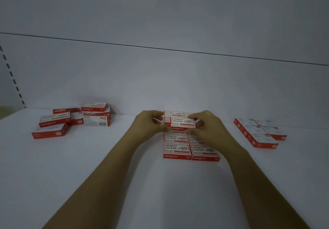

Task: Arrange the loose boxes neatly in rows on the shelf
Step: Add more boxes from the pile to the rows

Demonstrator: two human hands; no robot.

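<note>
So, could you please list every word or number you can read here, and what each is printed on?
"wengu" and "24/6": top of the held box.
"wengu": red front edges of front-row boxes.
"24/6": white box in the left pile.
Smaller print and labels on the right group: too blurred to read.

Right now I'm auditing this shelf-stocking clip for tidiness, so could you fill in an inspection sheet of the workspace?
Surface: white shelf, flat, dimly lit.
Job's things: held box over the back of the middle block, which lies in two neat columns; contact between them cannot be told. The right block is also neat and set at an angle.
Clutter: loose pile at the left, boxes overlapping and askew.
Grips: left hand and right hand each pinch an end of the held box.
Cables: nothing seen.
Surroundings: white back panel; slotted upright at the far left.
</note>
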